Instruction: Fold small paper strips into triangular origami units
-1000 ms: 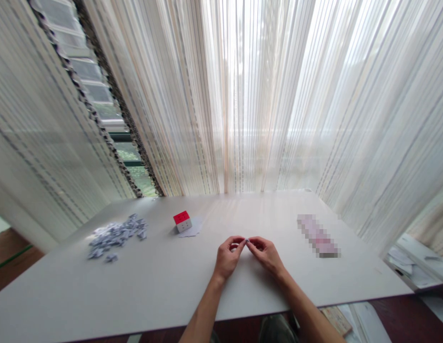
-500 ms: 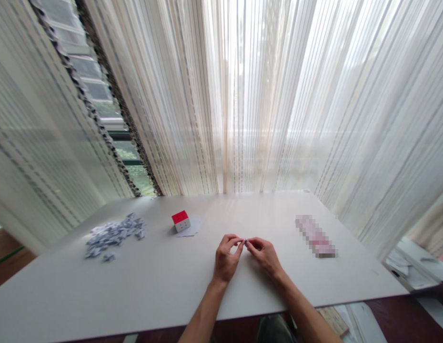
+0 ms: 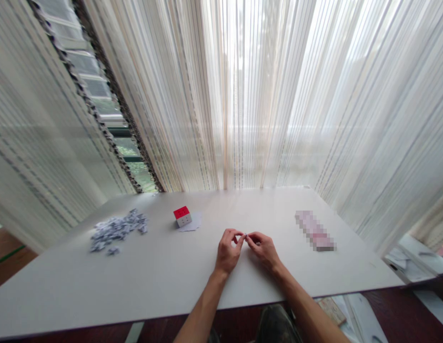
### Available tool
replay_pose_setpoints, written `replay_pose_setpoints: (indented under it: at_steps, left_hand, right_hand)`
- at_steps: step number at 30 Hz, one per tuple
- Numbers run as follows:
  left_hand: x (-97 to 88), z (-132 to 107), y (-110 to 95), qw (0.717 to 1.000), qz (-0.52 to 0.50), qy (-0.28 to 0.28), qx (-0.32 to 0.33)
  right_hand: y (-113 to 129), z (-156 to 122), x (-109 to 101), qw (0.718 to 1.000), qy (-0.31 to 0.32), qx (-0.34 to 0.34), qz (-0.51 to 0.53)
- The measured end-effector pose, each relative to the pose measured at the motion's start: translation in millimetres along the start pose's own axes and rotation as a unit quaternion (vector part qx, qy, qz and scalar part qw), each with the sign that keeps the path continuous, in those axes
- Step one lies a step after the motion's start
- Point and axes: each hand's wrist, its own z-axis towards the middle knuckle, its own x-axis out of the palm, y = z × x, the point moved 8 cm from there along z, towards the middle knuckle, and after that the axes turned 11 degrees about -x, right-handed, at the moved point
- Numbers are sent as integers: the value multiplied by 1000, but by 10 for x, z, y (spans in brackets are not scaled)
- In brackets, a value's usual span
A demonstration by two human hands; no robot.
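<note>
My left hand [image 3: 228,250] and my right hand [image 3: 263,247] rest on the white table [image 3: 164,276] near its middle, fingertips pinched together on a tiny pale piece of paper [image 3: 245,236]. The piece is too small to tell its shape. A pile of several small folded grey-white paper pieces [image 3: 116,229] lies at the far left. A small cube with a red top [image 3: 182,216] sits on a few loose paper slips [image 3: 192,223], left of my hands.
A blurred pinkish flat object [image 3: 315,230] lies on the table to the right. Sheer striped curtains [image 3: 243,95] hang right behind the table's far edge. Papers and a book [image 3: 330,309] lie below the table's near right edge.
Both hands stay pinched together on the small piece; the fingers shift only slightly. The view has tilted a little, so everything sits a bit higher in the picture.
</note>
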Motion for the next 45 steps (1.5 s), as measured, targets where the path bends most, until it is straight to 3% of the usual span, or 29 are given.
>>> replay_pose_setpoints:
  at_steps: [11,16,24,37,45]
  left_hand:
    - [124,-83,-9,993,115,29,10]
    - [117,-104,-44,990,138,27,17]
    - [94,-84,-136,997,12,70,34]
    - [102,-66,-68,996,-44,73,23]
    - [83,11,191,992,-77,62,-78]
  right_hand:
    - [61,-37,-62,991,-60,-68,-93]
    - [81,-50,-30,990,-50,-87,-96]
    - [-11,-31,-121,994,-85,-37,-64]
    - [-117,-4,-58,997,-21,22,76]
    - [-73,10,-6,997,5,23,72]
